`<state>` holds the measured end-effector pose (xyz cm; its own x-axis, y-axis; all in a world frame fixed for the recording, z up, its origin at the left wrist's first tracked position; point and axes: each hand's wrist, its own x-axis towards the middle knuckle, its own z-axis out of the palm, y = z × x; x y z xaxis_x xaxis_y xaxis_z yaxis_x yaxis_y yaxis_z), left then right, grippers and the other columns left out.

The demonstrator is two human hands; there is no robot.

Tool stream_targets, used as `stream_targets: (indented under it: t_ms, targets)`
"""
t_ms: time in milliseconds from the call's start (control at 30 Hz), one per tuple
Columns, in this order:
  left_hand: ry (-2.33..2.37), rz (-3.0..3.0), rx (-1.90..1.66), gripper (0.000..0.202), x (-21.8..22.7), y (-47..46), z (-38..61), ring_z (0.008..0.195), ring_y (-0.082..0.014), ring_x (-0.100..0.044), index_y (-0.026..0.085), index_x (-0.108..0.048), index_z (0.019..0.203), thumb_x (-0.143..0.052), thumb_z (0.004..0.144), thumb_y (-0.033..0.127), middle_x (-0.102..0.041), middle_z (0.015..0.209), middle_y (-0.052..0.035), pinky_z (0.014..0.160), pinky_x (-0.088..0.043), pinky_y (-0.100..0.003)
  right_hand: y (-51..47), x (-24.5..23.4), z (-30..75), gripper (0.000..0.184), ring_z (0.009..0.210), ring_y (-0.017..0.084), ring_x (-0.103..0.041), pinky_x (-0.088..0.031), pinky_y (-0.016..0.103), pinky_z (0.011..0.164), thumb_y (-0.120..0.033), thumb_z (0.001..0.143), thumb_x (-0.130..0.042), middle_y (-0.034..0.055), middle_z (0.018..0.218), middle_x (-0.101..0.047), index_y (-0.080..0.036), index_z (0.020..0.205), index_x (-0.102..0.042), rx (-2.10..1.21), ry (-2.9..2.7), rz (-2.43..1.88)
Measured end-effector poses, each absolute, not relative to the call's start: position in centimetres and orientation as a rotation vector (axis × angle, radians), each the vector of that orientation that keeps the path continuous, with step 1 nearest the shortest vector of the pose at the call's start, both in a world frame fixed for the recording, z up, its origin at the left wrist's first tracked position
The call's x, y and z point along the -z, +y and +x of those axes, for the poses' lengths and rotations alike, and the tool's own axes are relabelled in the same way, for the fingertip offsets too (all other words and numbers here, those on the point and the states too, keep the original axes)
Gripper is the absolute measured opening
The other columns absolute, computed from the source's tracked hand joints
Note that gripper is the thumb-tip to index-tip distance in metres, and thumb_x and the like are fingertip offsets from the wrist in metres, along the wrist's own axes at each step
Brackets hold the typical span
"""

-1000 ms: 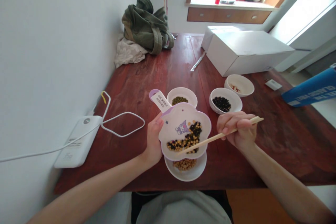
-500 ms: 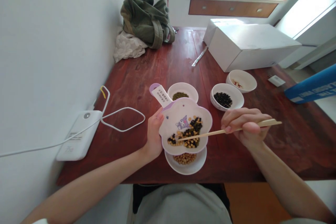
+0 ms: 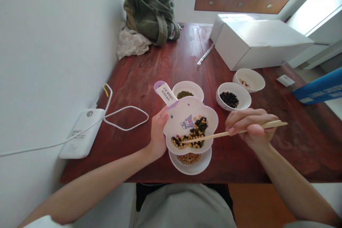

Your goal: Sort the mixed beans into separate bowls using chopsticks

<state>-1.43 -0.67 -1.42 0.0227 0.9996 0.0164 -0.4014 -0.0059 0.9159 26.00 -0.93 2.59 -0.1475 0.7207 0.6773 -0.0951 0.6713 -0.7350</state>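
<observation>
My left hand (image 3: 159,131) grips the left edge of a flower-shaped plate (image 3: 181,108), white with a purple rim and a cartoon figure, tilted toward me. Mixed beans (image 3: 197,134), black, yellow and green, lie in its lower half. In my right hand (image 3: 252,127) are wooden chopsticks (image 3: 216,135), closed around by my fingers, their tips among the beans at the plate's lower left. Partly hidden under the plate stands a bowl of soybeans (image 3: 189,158). Behind it is a bowl of green beans (image 3: 185,94). A bowl of black beans (image 3: 229,99) stands to the right.
Beyond the black beans sits a bowl with a few reddish-white pieces (image 3: 244,83). A large white box (image 3: 256,42) occupies the back right, a green bag (image 3: 151,16) the back left. By the wall lies a white power bank (image 3: 82,133) with a cable. A blue cylinder (image 3: 320,87) is at right.
The beans at the plate's lower left have shifted and spread, and a small pink spot now shows there. The view has tilted slightly; both hands keep their hold.
</observation>
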Motion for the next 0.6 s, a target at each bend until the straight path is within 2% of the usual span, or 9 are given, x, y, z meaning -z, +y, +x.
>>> stream_targets:
  t_ms: [333, 600]
  targets:
    - [0.878, 0.896, -1.340, 0.055, 1.41, -0.73, -1.38, 0.116, -0.0343, -0.083, 0.021, -0.090, 0.122, -0.069, 0.105, 0.069, -0.091, 0.122, -0.0091, 0.103, -0.066, -0.043, -1.03, -2.48, 26.01, 0.053, 0.047, 0.019, -0.068, -0.049, 0.032, 0.041, -0.060, 0.109, -0.077, 0.0082, 0.064, -0.078, -0.019, 0.080, -0.092, -0.770, -1.541, -0.541]
    - [0.883, 0.916, -1.317, 0.057, 1.34, -0.80, -1.45, 0.113, -0.0338, -0.083, 0.021, -0.089, 0.125, -0.067, 0.106, 0.070, -0.090, 0.126, -0.0101, 0.101, -0.065, -0.043, -1.04, -2.50, 25.69, 0.046, 0.051, 0.019, -0.071, -0.053, 0.030, 0.045, -0.055, 0.109, -0.080, 0.0078, 0.068, -0.080, -0.018, 0.084, -0.092, -0.767, -1.593, -0.523]
